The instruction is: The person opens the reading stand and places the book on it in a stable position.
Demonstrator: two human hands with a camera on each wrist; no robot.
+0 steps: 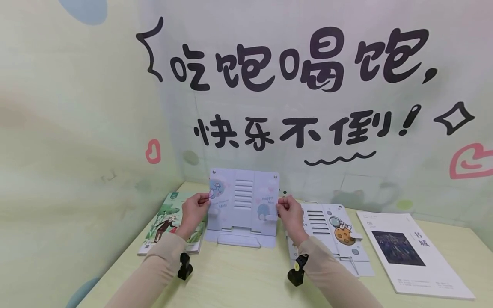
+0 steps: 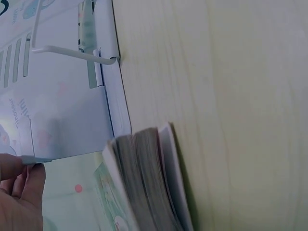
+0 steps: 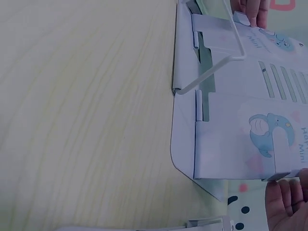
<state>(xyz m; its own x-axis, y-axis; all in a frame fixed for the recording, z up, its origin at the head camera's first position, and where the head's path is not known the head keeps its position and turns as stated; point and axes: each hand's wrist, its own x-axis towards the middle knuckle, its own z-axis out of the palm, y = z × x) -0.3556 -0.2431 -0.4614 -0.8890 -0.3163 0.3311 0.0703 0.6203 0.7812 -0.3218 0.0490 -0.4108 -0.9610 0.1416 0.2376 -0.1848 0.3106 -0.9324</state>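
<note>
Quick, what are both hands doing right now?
Left hand: closed, holding the upright stand by its left edge.
Right hand: closed, holding the same stand's right edge.

Wall [image 1: 308, 100] reads "吃饱喝饱,快乐不倒!", stand [image 1: 243, 217] "HAPPY Mini"

Two hands are showing, one left hand [image 1: 194, 214] and one right hand [image 1: 291, 214]; two sleeves are covering the arms, one left [image 1: 148, 273], one right [image 1: 337, 276]; two black wrist devices are hanging there, one left [image 1: 185, 266], one right [image 1: 297, 271]; two stands are sharing one table [image 1: 239, 282], one upright stand [image 1: 243, 216] and one astronaut-print stand [image 1: 327, 246]; two covers are facing up, one illustrated book [image 1: 167, 226] and one white magazine [image 1: 423, 273]; eight large characters [image 1: 300, 136] are filling two lines; two pink hearts are decorating the wall, one left [image 1: 152, 151], one right [image 1: 471, 161].
</note>
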